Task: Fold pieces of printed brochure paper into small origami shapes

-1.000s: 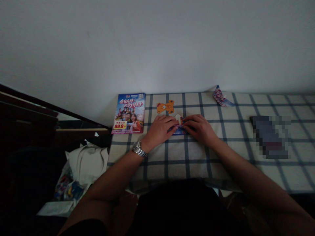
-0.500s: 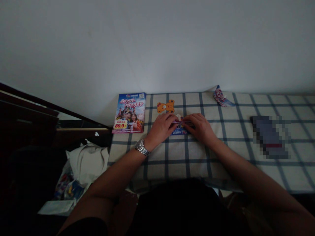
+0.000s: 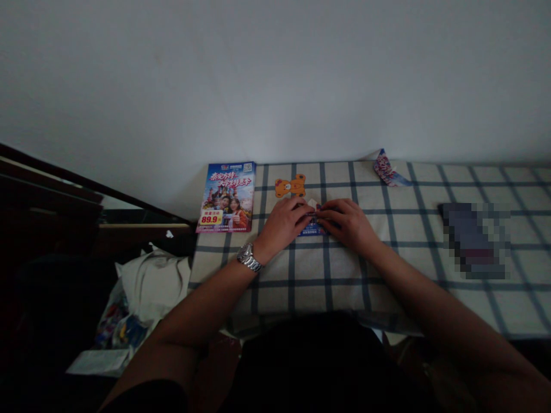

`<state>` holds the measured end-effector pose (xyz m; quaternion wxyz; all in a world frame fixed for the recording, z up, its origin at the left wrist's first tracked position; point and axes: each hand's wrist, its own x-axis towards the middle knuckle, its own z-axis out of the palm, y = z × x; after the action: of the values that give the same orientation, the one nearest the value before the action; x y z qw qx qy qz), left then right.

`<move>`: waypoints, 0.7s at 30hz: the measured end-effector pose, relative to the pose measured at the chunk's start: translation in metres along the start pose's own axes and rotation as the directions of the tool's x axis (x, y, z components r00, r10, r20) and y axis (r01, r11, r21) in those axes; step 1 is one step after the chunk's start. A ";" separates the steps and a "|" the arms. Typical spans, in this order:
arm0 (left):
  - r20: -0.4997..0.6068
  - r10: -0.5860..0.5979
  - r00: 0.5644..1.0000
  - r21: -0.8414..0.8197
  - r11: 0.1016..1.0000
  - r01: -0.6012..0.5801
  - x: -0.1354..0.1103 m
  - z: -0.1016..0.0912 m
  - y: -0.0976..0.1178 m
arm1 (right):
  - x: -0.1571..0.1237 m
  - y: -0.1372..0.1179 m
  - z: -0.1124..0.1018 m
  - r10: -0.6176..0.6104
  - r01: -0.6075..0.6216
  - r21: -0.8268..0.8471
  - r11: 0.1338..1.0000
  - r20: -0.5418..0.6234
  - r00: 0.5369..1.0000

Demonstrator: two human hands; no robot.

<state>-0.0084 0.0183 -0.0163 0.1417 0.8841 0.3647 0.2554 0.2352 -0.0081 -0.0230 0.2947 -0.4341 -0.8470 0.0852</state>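
Note:
Both my hands meet over a small folded piece of printed paper (image 3: 310, 229) on the checked tablecloth (image 3: 327, 269). My left hand (image 3: 284, 225), with a metal watch on its wrist, pinches the paper's left side with its fingers closed. My right hand (image 3: 346, 223) pinches the right side, its fingertips touching those of the left. A white folded tip of the paper shows just above the fingers. Most of the paper is hidden under my hands.
A colourful flyer (image 3: 227, 197) lies at the table's left back corner. An orange bear cut-out (image 3: 290, 186) sits just beyond my hands. A torn printed strip (image 3: 386, 170) lies by the wall. A blurred dark object (image 3: 476, 238) rests at the right. Bags and cloth (image 3: 146, 287) lie on the floor at the left.
My hands moved slightly up the paper and drew closer, fingertips now touching over the fold. Nothing else moved.

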 end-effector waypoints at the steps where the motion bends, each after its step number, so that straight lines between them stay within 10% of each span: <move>1: -0.001 0.006 1.000 0.008 1.000 -0.006 0.000 0.000 0.000 | 0.000 0.000 0.000 -0.003 0.003 0.000 1.000 0.002 1.000; 21: 0.111 0.136 0.984 0.129 0.980 -0.150 -0.006 -0.016 0.007 | -0.006 0.012 -0.001 0.037 -0.036 -0.171 0.985 0.007 0.999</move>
<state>-0.0173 0.0100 -0.0019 0.0804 0.9275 0.3092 0.1940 0.2466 -0.0060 -0.0299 0.2505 -0.4728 -0.8446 0.0197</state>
